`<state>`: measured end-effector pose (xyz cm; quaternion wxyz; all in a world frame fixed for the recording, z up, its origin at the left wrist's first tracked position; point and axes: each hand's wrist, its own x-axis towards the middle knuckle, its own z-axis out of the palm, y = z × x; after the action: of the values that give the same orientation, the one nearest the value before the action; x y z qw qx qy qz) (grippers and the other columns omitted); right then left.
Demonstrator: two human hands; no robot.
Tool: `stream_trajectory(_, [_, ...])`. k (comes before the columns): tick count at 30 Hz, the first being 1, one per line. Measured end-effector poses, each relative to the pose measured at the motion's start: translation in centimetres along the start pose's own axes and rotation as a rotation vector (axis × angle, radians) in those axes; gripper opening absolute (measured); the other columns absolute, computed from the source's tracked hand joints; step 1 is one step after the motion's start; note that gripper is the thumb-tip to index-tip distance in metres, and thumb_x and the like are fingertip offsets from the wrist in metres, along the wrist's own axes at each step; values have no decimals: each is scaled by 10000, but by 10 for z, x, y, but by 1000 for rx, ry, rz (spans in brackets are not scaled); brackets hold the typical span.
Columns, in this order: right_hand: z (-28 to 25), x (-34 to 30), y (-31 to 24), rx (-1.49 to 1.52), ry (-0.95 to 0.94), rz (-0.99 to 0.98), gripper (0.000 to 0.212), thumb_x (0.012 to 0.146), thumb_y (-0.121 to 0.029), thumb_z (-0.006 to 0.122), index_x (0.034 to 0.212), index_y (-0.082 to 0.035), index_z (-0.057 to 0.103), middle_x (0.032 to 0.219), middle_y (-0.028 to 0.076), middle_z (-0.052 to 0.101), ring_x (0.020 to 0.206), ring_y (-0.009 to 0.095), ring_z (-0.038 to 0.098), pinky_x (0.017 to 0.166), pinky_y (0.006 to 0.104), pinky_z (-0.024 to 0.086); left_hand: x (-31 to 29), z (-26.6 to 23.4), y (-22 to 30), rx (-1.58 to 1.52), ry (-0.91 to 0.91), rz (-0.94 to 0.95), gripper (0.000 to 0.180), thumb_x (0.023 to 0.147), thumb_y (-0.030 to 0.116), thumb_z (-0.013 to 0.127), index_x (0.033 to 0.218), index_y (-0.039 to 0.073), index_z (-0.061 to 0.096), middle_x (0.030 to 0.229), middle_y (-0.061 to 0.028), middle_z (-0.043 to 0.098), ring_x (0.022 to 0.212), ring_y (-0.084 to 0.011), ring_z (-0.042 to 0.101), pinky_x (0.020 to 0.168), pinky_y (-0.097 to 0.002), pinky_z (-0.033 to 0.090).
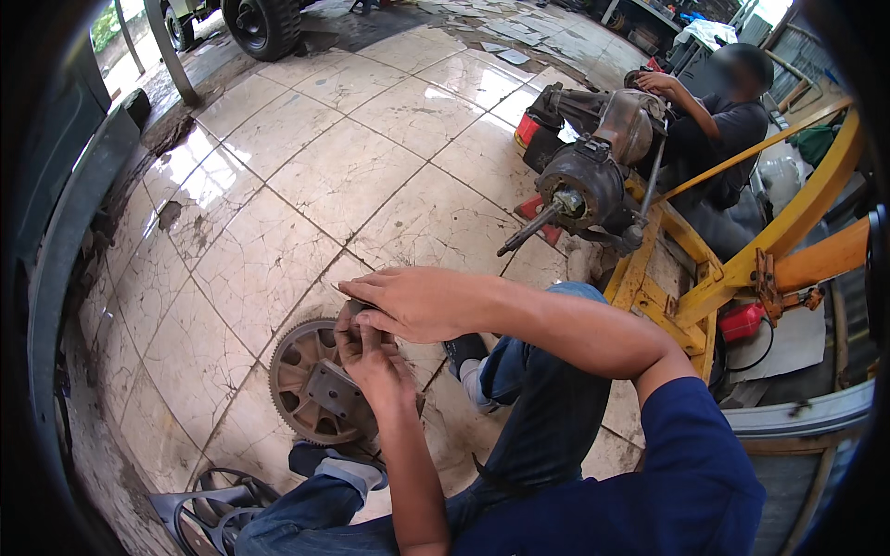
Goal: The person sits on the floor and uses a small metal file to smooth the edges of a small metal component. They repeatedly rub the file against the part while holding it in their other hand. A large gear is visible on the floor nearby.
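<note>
My two hands meet in front of me, above a rust-brown toothed flywheel (295, 408) lying on the tiles. My left hand (375, 363) is raised palm up, its fingers curled round a small dark piece (358, 309) that I cannot make out. From above, my right hand (417, 302) comes across with its fingers over the same piece and its thumb against the left fingers. Most of the piece is hidden between the hands. Under my left wrist, a grey rectangular metal block (334, 391) with holes rests on the flywheel.
At the right, a dirty axle assembly (593, 171) stands by a yellow steel frame (691, 310). Beyond it another person (723, 125) sits with a hand on a part. A red bottle jack (742, 322) lies nearby. Dark curved parts (222, 510) lie lower left; a vehicle wheel (260, 26) stands far off.
</note>
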<state>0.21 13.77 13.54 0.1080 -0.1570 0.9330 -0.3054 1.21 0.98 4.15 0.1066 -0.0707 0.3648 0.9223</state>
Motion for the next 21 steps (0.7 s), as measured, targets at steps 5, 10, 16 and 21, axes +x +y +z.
stream_trajectory(5, [1, 2, 2, 14, -20, 27, 579, 1032, -360, 371, 1420, 70, 364, 1383, 252, 486, 1272, 377, 473, 1056, 416, 387, -3, 4, -1, 158, 22, 85, 336, 998, 88, 530, 1308, 11, 424, 1295, -136, 509, 1146, -194, 561, 942, -313, 499])
stream_trajectory(10, [-2, 1, 2, 6, -12, 21, 565, 1035, -355, 363, 1408, 69, 380, 1368, 258, 494, 1261, 379, 482, 1049, 419, 394, -5, 6, -1, 116, 15, 27, 349, 989, 75, 546, 1311, 21, 422, 1276, -124, 514, 1158, -196, 555, 962, -315, 485])
stream_trajectory(16, [0, 4, 0, 45, 3, 26, 552, 1037, -348, 361, 1402, 65, 394, 1362, 254, 499, 1258, 374, 485, 1048, 418, 393, -7, 7, 3, 121, -1, 58, 325, 990, 48, 535, 1301, 28, 440, 1272, -90, 504, 1167, -188, 539, 988, -308, 455])
stream_trajectory(21, [2, 4, 0, 27, 29, 14, 561, 1038, -356, 361, 1401, 70, 391, 1360, 254, 501, 1256, 370, 489, 1049, 419, 393, -12, 17, 9, 185, 17, 48, 322, 1001, 54, 511, 1310, 16, 428, 1280, -99, 510, 1169, -192, 547, 995, -303, 456])
